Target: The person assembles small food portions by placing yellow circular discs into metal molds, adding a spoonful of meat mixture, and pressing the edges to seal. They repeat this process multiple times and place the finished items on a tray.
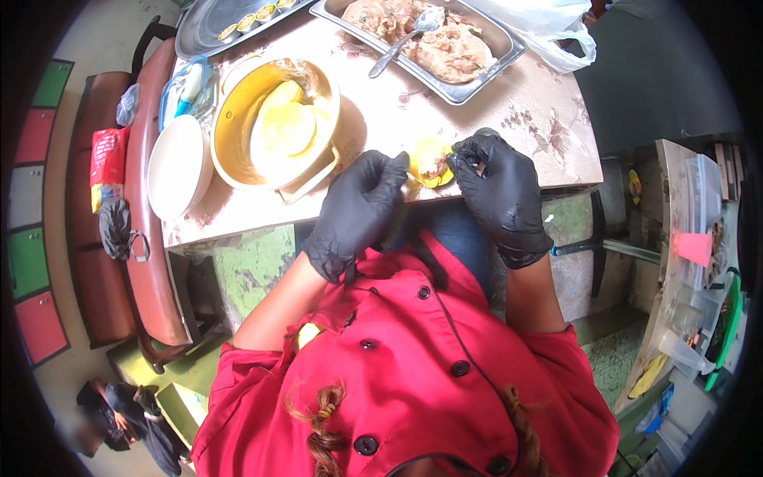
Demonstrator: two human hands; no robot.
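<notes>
Between my two hands, at the table's near edge, is a round yellow dough wrapper (pixel 436 180) with a clump of pale meat filling (pixel 430 161) on it. My left hand (pixel 359 205), in a black glove, pinches the wrapper's left edge. On the opposite side, my right hand (pixel 504 189), gloved the same way, has its thumb and fingers closed on the right edge. A yellow pot (pixel 224 151) to the left holds more round yellow wrappers (pixel 284 127). Beyond my hands, a steel pan (pixel 456 96) contains minced filling (pixel 449 53), with a metal spoon (pixel 395 51) resting in it.
Left of the pot stand a white bowl (pixel 180 171) and a blue plastic container (pixel 208 83). An oval metal tray (pixel 191 36) with several small filled cups (pixel 248 22) lies at the far left. A white plastic bag (pixel 552 36) sits far right. Another person (pixel 131 413) is at lower left.
</notes>
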